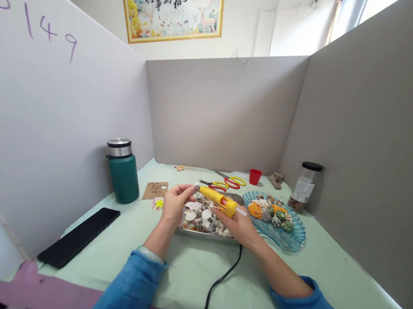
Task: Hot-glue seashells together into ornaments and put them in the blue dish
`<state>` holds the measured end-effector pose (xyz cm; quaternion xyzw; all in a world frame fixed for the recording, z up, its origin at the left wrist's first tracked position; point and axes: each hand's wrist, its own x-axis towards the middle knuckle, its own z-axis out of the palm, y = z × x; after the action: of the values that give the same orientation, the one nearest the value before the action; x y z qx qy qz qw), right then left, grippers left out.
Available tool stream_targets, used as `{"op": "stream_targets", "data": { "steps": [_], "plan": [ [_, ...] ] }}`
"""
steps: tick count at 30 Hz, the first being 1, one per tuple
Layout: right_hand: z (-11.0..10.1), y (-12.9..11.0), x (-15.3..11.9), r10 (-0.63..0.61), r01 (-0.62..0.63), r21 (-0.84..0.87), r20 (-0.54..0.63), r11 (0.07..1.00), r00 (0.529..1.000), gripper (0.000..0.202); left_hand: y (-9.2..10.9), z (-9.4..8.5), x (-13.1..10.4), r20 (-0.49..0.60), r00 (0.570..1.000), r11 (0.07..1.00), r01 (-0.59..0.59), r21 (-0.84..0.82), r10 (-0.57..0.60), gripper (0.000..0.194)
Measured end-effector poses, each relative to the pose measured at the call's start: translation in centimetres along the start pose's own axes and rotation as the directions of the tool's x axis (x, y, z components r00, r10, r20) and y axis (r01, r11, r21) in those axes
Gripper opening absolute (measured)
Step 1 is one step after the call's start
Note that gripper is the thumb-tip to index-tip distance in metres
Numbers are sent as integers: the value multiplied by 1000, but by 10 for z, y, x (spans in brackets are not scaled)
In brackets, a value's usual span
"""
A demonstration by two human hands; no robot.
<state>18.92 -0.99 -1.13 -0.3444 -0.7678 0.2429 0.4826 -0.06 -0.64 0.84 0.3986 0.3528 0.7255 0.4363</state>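
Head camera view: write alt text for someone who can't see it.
A person's right hand holds a yellow hot-glue gun, its tip close to the left hand, over a metal tray of seashells. A scalloped blue plate with banded shells lies to the right; a teal insulated bottle stands to the left on a pale green tablecloth.

The glue gun (216, 197) is yellow, its cord (207, 301) black

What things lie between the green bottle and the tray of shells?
In the head view, a brown card, a yellow star and the left hand.
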Motion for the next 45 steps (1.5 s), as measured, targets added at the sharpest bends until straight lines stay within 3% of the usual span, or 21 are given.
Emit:
{"op": "stream_targets", "data": {
  "steps": [45],
  "plan": [
    [0,-5,-2,-35,35,32,-3,999,999,23,0,-1,-1,61,996,995,64,-78,-59,31]
  ]
}}
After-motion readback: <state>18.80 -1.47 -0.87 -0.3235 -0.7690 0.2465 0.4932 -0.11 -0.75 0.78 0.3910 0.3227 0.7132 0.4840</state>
